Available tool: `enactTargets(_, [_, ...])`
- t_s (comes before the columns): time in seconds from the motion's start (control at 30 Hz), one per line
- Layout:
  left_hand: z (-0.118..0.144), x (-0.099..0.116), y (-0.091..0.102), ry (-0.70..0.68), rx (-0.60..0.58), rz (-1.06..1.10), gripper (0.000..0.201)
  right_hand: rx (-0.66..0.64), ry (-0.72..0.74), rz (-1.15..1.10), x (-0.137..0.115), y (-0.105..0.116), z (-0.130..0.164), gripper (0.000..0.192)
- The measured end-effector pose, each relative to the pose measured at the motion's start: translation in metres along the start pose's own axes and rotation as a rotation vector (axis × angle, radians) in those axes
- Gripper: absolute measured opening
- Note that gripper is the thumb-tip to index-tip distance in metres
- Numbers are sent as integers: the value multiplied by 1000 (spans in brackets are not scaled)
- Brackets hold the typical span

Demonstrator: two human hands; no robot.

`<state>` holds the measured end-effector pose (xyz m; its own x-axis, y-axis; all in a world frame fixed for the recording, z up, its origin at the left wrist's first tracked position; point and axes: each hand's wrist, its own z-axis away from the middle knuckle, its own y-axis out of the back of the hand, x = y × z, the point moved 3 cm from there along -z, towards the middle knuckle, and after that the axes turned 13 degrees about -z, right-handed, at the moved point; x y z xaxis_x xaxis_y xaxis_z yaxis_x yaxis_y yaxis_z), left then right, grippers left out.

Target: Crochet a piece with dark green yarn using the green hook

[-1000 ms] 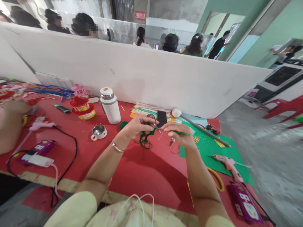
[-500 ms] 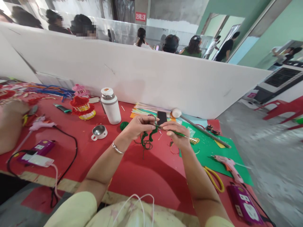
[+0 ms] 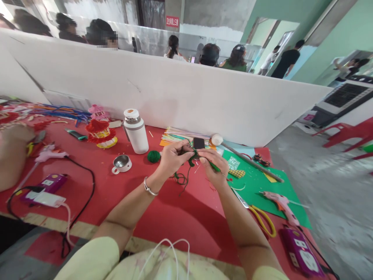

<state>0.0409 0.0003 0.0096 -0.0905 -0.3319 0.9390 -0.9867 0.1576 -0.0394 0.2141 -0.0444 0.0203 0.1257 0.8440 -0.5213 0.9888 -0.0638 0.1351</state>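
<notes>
Right now both hands meet above the red worktop (image 3: 163,217), just in front of the white bottle (image 3: 135,131). The left hand (image 3: 171,157) is closed in a pinch on the dark green yarn (image 3: 190,160). The right hand (image 3: 214,163) is closed around a thin green stick (image 3: 215,167) and touches the same yarn. A loose tail of yarn hangs down onto the worktop, to the right of the bottle.

I think the tail could knot up, because it lies in messy loops. The yarn could also slip off the stick if the pinch gets weak. The small green yarn ball (image 3: 153,156), just right of the bottle, could roll away when the yarn gets pulled.

Far behind the bottle, a red sign (image 3: 172,21) has white writing, too small to read.
</notes>
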Motion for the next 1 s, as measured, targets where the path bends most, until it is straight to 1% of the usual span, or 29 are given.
enactTargets(0.07, [2, 4, -1, -59, 62, -98, 39, 4, -2, 15, 0, 0, 0, 23])
enactTargets(0.13, [3, 7, -2, -50, 69, -99, 41, 4, 3, 7, -1, 0, 0, 24])
enactTargets(0.2, [2, 8, -2, 37, 10, 11, 47, 3, 12, -25, -2, 1, -1, 25])
enactTargets(0.3, [1, 5, -5, 233, -144, 220, 54, 9, 20, -82, 0, 1, 1, 26])
enactTargets(0.37, [0, 2, -6, 292, -177, 284, 54, 22, 32, -70, 1, 0, 2, 27])
enactTargets(0.4, [0, 1, -6, 282, -160, 282, 55, 30, 42, -45, 1, -1, 3, 28])
enactTargets(0.47, [1, 1, -6, 187, -70, 208, 53, 46, 59, 21, 2, -3, 5, 28])
enactTargets(0.53, [3, 4, -6, 48, 37, 49, 47, 52, 65, 78, 2, -5, 6, 28])
enactTargets(0.6, [7, 8, -6, -79, 117, -124, 39, 53, 69, 115, 3, -8, 7, 26])
enactTargets(0.67, [9, 12, -7, -143, 146, -215, 34, 57, 68, 134, 3, -9, 8, 24])
enactTargets(0.7, [9, 12, -7, -133, 131, -202, 34, 71, 75, 139, 3, -10, 9, 24])
enactTargets(0.73, [9, 10, -8, -87, 92, -154, 36, 93, 91, 141, 3, -10, 9, 25])
enactTargets(0.8, [6, 4, -9, 84, -52, 0, 46, 114, 147, 132, 1, -9, 9, 27])
enactTargets(0.83, [5, 1, -9, 168, -122, 70, 51, 100, 168, 120, 1, -9, 9, 26])
enactTargets(0.87, [4, -1, -9, 221, -162, 112, 55, 75, 165, 104, 1, -8, 7, 25])
enactTargets(0.9, [3, -2, -8, 226, -158, 109, 55, 41, 131, 91, 2, -7, 6, 23])
enactTargets(0.93, [2, -2, -6, 190, -114, 62, 53, 15, 78, 87, 4, -7, 4, 20])
enactTargets(1.0, [3, 1, -3, 56, 40, -93, 45, 9, -5, 121, 8, -5, 3, 18])
